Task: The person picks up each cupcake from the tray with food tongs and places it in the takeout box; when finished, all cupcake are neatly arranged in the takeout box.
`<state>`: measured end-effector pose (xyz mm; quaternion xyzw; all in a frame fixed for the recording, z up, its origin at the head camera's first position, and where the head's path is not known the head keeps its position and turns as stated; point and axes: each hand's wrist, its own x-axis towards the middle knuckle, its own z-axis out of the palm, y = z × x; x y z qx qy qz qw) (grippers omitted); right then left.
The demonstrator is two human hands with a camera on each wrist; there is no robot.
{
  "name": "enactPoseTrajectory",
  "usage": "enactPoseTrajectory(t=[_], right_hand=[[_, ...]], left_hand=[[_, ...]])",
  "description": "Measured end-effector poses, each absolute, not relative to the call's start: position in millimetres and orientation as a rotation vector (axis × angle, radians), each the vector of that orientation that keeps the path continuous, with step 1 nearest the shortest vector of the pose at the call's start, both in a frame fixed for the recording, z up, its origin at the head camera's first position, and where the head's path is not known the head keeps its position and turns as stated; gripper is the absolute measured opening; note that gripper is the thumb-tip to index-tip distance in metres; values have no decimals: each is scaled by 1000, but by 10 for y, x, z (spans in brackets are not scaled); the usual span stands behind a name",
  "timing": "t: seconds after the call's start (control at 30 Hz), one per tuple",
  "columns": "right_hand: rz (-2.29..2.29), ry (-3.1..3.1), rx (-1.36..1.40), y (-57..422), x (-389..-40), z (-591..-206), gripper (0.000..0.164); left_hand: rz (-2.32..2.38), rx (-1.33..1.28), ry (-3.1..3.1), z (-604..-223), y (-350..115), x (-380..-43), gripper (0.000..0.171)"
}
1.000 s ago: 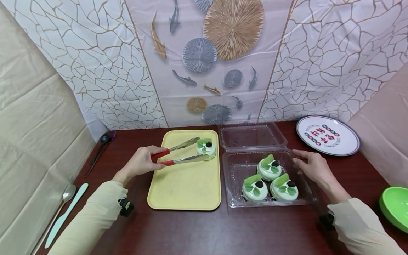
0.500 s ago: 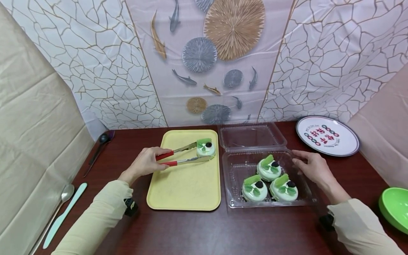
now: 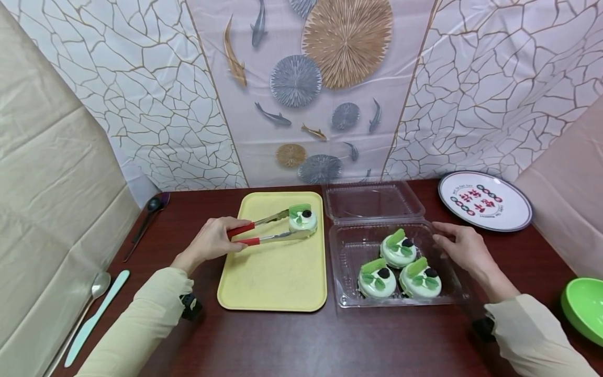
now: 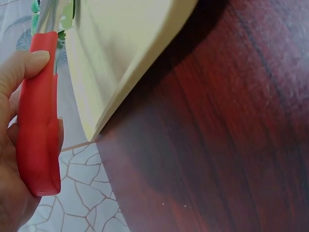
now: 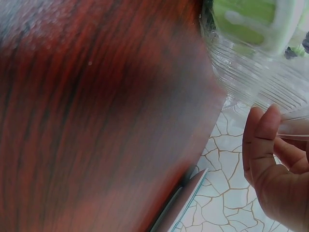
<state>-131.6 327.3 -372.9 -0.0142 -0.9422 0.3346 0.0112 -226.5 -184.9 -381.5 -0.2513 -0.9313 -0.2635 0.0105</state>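
Observation:
In the head view my left hand point(image 3: 207, 242) grips red-handled metal tongs point(image 3: 282, 237). Their tips lie on either side of a small round pale-green cake point(image 3: 302, 224), topped with a green piece, leaves and a dark berry, on the yellow tray point(image 3: 268, 283). The left wrist view shows my thumb pressed on the red handle point(image 4: 38, 116). With thumb and fingers my right hand point(image 3: 464, 250) pinches the far right rim of a clear plastic container point(image 3: 347, 246), also visible in the right wrist view. Three similar cakes point(image 3: 397, 252) sit inside it, and its lid point(image 3: 372, 201) lies folded back.
A white plate point(image 3: 485, 201) with red lettering stands at the back right, a green bowl point(image 3: 589, 306) at the right edge. Along the left lie a metal spoon point(image 3: 100, 285), a pale-green knife point(image 3: 96, 318) and dark spoons point(image 3: 153, 207). A patterned backdrop point(image 3: 292, 120) rises behind.
My left hand moved right with the tongs, and their tips drew closer around the cake on the tray. That cake has shifted slightly left. My right hand stays at the container rim.

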Motion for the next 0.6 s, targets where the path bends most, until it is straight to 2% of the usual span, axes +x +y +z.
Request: enactPoseTrajectory(t=[0.33, 0.6], right_hand=[[1034, -2943, -54, 3274, -1321, -3739, 43], [1043, -2946, -63, 3277, -1327, -3745, 43]], left_hand=[[-877, -837, -2830, -3622, -1798, -2251, 52], [-915, -1017, -2761, -3436, -1526, -2185, 52]])
